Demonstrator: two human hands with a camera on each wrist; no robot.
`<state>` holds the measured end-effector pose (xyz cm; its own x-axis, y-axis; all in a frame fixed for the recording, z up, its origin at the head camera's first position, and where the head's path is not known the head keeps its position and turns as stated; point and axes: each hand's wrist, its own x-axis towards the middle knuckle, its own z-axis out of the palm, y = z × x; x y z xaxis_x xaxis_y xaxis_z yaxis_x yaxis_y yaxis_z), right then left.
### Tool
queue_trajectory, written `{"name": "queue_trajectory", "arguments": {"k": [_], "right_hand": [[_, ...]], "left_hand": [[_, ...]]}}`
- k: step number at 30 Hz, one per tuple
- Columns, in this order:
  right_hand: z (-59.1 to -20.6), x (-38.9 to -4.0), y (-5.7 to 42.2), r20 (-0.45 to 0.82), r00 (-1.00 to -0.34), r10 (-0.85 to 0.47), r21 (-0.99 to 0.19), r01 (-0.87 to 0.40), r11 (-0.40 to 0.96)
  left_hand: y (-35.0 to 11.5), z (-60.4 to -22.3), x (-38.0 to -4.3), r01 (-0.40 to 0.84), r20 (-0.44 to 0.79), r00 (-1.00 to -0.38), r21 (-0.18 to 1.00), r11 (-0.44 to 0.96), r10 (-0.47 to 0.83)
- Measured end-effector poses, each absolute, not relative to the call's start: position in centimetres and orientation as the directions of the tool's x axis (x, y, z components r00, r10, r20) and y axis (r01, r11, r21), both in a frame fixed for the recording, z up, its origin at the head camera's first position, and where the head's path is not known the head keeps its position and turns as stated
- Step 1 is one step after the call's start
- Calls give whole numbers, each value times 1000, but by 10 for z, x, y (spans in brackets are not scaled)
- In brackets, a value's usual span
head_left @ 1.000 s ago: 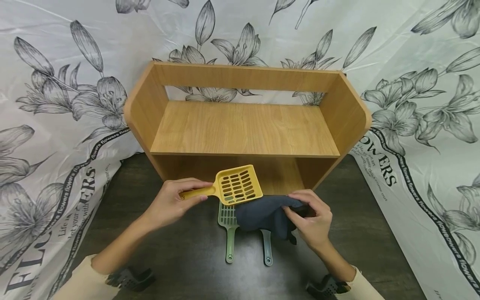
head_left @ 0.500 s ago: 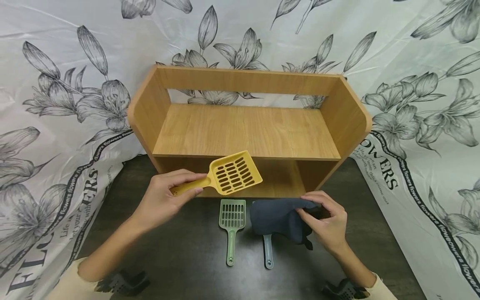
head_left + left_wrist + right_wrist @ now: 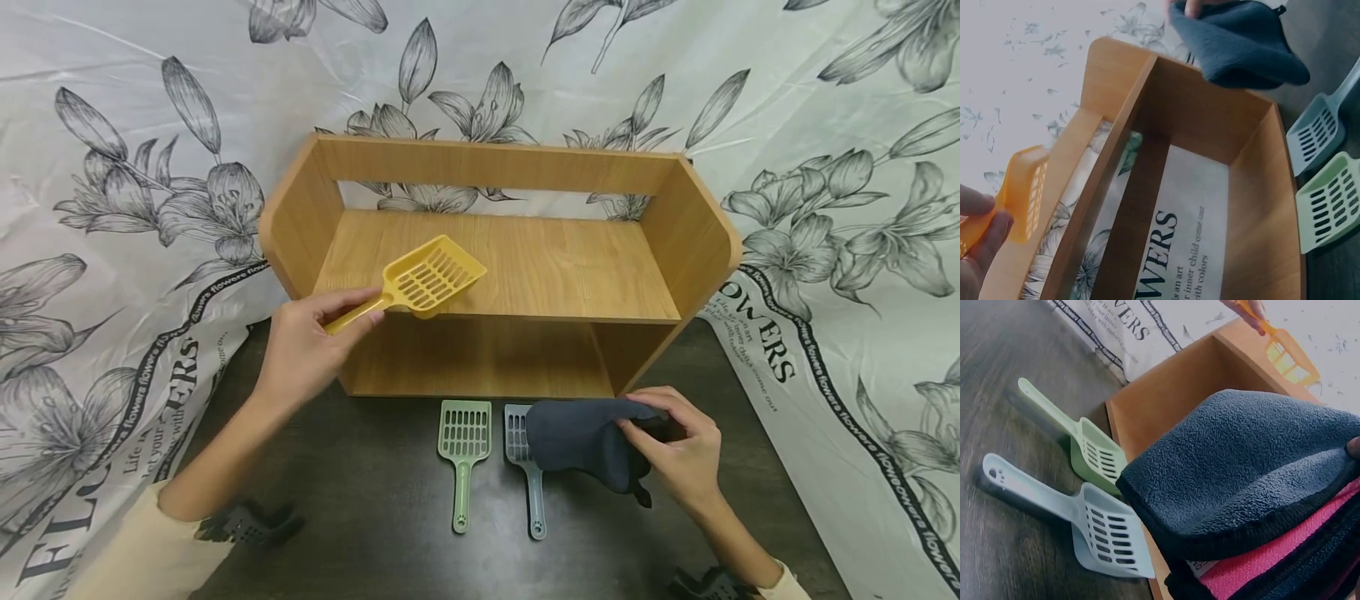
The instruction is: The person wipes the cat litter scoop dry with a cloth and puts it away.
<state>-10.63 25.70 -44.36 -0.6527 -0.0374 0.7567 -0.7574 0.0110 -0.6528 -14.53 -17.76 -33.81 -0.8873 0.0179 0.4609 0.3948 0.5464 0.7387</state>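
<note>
My left hand (image 3: 311,346) pinches the handle of a yellow slotted litter scoop (image 3: 433,275), held up in front of the shelf's upper board. In the left wrist view the scoop (image 3: 1025,194) stands at the left, by the thumb and fingers. My right hand (image 3: 684,442) grips a folded dark blue-grey cloth (image 3: 585,442) above the table, and the right wrist view shows a pink layer inside the cloth (image 3: 1241,469). On the table lie a green litter scoop (image 3: 464,442) and, to its right, a blue-grey litter scoop (image 3: 534,492), its head partly hidden behind the cloth.
A two-level wooden shelf (image 3: 495,262) stands behind the scoops on the dark table (image 3: 390,517). Its lower compartment (image 3: 480,358) opens toward me. White flower-printed sheeting (image 3: 112,250) covers the back and both sides.
My left hand has raised the yellow scoop, up and to the left, from the lower compartment's front to the upper board. My right hand has drawn the cloth rightward, uncovering part of the blue-grey scoop.
</note>
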Motion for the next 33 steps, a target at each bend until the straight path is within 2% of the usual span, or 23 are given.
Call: {"name": "queue_trajectory", "arguments": {"k": [7,20,27,33], "right_hand": [[-449,-107,265,752,-659,-36,-658,-752,36],[-454,-107,273,732,-681,-30,-679,-732,63],[-463,-107,277,723,-690,-20,-688,-723,57],[-467,-104,281,714,-700,-3,-699,-712,72]], "left_hand": [[-174,-338,-168,387,508,-857,740,551,-80],[-165,-344,-206,353,601,-787,624,697,-139],[-161,-345,-218,295,593,-790,590,751,-156],[-157,-347,-227,239,556,-816,571,785,-156]]}}
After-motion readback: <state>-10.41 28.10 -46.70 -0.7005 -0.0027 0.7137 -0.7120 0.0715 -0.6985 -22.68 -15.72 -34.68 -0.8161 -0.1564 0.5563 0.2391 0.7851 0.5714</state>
